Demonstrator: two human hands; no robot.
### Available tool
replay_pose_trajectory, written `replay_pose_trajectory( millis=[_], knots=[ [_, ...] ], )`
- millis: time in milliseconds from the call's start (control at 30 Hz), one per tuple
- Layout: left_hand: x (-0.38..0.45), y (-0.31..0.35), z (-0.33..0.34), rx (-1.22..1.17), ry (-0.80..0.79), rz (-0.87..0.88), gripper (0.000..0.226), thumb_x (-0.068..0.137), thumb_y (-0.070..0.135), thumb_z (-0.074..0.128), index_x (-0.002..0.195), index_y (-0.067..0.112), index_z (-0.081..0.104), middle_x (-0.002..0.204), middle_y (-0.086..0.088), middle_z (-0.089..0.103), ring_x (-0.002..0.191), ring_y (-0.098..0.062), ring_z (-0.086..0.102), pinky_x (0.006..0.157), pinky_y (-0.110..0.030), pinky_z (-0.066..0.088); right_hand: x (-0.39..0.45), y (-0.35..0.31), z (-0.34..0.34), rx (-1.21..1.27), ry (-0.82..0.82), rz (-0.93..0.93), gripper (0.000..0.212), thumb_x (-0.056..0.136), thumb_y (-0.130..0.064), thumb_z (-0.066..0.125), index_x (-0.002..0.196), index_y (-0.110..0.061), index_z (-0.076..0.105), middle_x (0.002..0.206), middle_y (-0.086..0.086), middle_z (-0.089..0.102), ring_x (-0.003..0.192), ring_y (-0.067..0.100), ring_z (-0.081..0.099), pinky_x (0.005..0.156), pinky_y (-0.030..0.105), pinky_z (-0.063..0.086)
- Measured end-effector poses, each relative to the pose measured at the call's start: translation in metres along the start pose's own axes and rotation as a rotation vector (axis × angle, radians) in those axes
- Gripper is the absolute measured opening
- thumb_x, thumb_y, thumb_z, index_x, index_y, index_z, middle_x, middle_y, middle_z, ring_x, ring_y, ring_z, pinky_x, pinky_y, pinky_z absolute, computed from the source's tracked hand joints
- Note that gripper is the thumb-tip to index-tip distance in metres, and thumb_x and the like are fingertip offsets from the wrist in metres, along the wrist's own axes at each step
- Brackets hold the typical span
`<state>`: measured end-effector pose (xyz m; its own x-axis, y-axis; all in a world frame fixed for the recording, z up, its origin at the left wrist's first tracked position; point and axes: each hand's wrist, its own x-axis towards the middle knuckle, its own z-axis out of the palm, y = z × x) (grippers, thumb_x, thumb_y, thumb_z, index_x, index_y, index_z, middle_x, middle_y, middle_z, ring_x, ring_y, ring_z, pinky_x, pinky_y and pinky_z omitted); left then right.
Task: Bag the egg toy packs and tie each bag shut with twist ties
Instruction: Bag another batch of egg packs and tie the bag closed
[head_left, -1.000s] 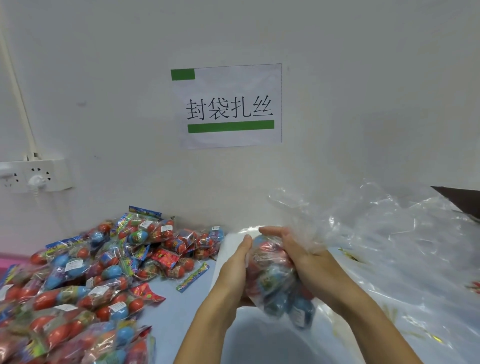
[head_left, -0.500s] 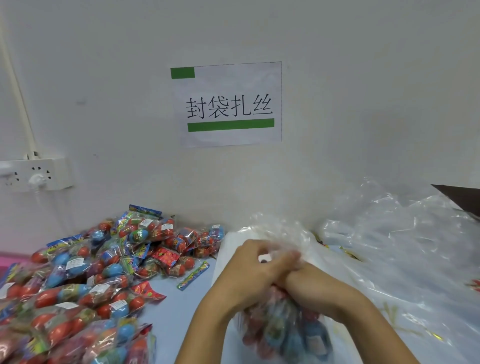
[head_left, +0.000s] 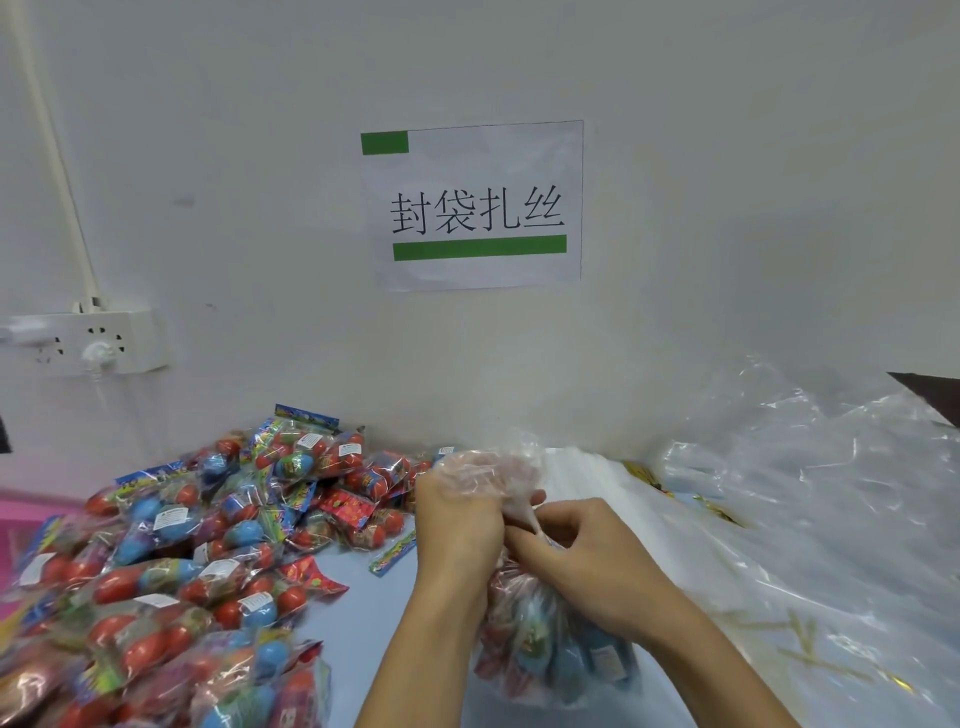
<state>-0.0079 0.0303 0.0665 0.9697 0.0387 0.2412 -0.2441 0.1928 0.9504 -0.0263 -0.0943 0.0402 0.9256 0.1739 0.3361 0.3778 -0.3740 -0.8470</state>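
A clear plastic bag filled with red and blue egg toy packs sits on the table in front of me. Its gathered neck rises between my hands. My left hand grips the bunched top of the bag. My right hand pinches the neck just below, above the packs. A heap of loose egg toy packs covers the table to the left. Gold twist ties lie under clear plastic at the right.
A pile of clear plastic bags fills the right side. The pale blue table shows between the heap and my arms. On the white wall hang a paper sign and a power strip.
The filled bag has dropped lower onto the table. My hands have gone from cupping it to gathering its top into a bunched neck, the left hand now higher.
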Motion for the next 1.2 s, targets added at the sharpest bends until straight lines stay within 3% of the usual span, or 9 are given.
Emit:
replay_pose_trajectory(
  millis=[133, 367, 500, 600, 667, 767, 867, 1033, 1200],
  knots=[
    [0.001, 0.003, -0.005, -0.011, 0.093, 0.040, 0.025, 0.069, -0.016, 0.062, 0.069, 0.006, 0.074, 0.071, -0.014, 0.072, 0.075, -0.033, 0.075, 0.062, -0.045, 0.059, 0.000, 0.001, 0.000, 0.113, 0.058, -0.007, 0.011, 0.089, -0.025, 0.074, 0.079, -0.024, 0.077, 0.080, -0.003, 0.078, 0.079, 0.009, 0.074, 0.070, 0.018, 0.051],
    [0.001, 0.006, -0.003, 0.065, 0.065, 0.127, 0.024, 0.074, -0.011, 0.066, 0.073, 0.011, 0.076, 0.075, -0.011, 0.074, 0.079, -0.029, 0.074, 0.074, -0.051, 0.059, 0.001, -0.004, 0.000, 0.059, 0.129, 0.085, 0.024, 0.095, -0.015, 0.067, 0.074, -0.021, 0.077, 0.078, -0.004, 0.078, 0.076, 0.011, 0.074, 0.071, 0.025, 0.054],
    [0.003, 0.004, -0.004, 0.147, -0.038, 0.178, 0.012, 0.082, 0.016, 0.080, 0.092, 0.013, 0.075, 0.081, -0.010, 0.075, 0.074, -0.020, 0.071, 0.075, -0.041, 0.059, 0.002, -0.004, -0.006, 0.138, 0.175, 0.120, 0.024, 0.096, -0.014, 0.067, 0.075, -0.017, 0.078, 0.079, 0.003, 0.078, 0.076, 0.018, 0.075, 0.075, 0.032, 0.060],
    [0.001, 0.005, -0.008, 0.167, -0.152, 0.115, 0.005, 0.081, 0.024, 0.081, 0.081, 0.026, 0.077, 0.076, -0.002, 0.076, 0.073, -0.015, 0.074, 0.064, -0.027, 0.058, 0.002, -0.005, -0.011, 0.224, 0.230, 0.116, 0.022, 0.094, -0.014, 0.069, 0.074, -0.017, 0.077, 0.076, 0.005, 0.077, 0.072, 0.017, 0.074, 0.064, 0.023, 0.056],
    [0.002, 0.004, -0.012, 0.215, -0.207, 0.092, 0.003, 0.084, 0.023, 0.078, 0.082, 0.025, 0.078, 0.081, -0.002, 0.077, 0.079, -0.016, 0.075, 0.066, -0.028, 0.059, 0.001, -0.005, -0.014, 0.266, 0.256, 0.134, 0.022, 0.093, -0.013, 0.070, 0.074, -0.020, 0.078, 0.077, 0.004, 0.077, 0.073, 0.016, 0.075, 0.061, 0.020, 0.054],
    [0.007, 0.000, -0.015, 0.199, -0.179, -0.009, 0.013, 0.090, 0.006, 0.067, 0.102, 0.006, 0.071, 0.095, -0.013, 0.076, 0.092, -0.026, 0.074, 0.085, -0.042, 0.060, 0.002, -0.004, -0.017, 0.305, 0.288, 0.164, 0.017, 0.091, -0.017, 0.074, 0.074, -0.020, 0.079, 0.077, 0.003, 0.077, 0.072, 0.016, 0.075, 0.058, 0.020, 0.054],
    [0.009, 0.001, -0.017, 0.158, -0.175, -0.095, 0.022, 0.091, -0.009, 0.050, 0.103, -0.005, 0.068, 0.101, -0.019, 0.075, 0.099, -0.029, 0.072, 0.095, -0.043, 0.055, 0.003, -0.003, -0.018, 0.316, 0.304, 0.164, 0.015, 0.088, -0.018, 0.077, 0.073, -0.021, 0.080, 0.077, 0.000, 0.077, 0.071, 0.014, 0.075, 0.057, 0.018, 0.054],
    [-0.001, -0.002, -0.009, 0.397, -0.379, -0.054, 0.018, 0.096, 0.026, 0.064, 0.097, 0.016, 0.079, 0.094, -0.003, 0.078, 0.095, -0.019, 0.074, 0.092, -0.039, 0.056, 0.002, -0.001, -0.016, 0.237, 0.260, 0.131, 0.021, 0.093, -0.009, 0.069, 0.081, -0.019, 0.083, 0.079, 0.000, 0.078, 0.075, 0.014, 0.076, 0.063, 0.019, 0.056],
    [-0.003, -0.007, 0.000, 0.385, -0.285, 0.042, 0.022, 0.096, 0.022, 0.063, 0.087, 0.010, 0.079, 0.089, -0.008, 0.078, 0.082, -0.016, 0.072, 0.077, -0.035, 0.056, 0.001, -0.002, -0.017, 0.209, 0.228, 0.134, 0.027, 0.097, -0.008, 0.063, 0.085, -0.019, 0.083, 0.079, 0.001, 0.079, 0.077, 0.015, 0.076, 0.064, 0.020, 0.056]
  ],
)
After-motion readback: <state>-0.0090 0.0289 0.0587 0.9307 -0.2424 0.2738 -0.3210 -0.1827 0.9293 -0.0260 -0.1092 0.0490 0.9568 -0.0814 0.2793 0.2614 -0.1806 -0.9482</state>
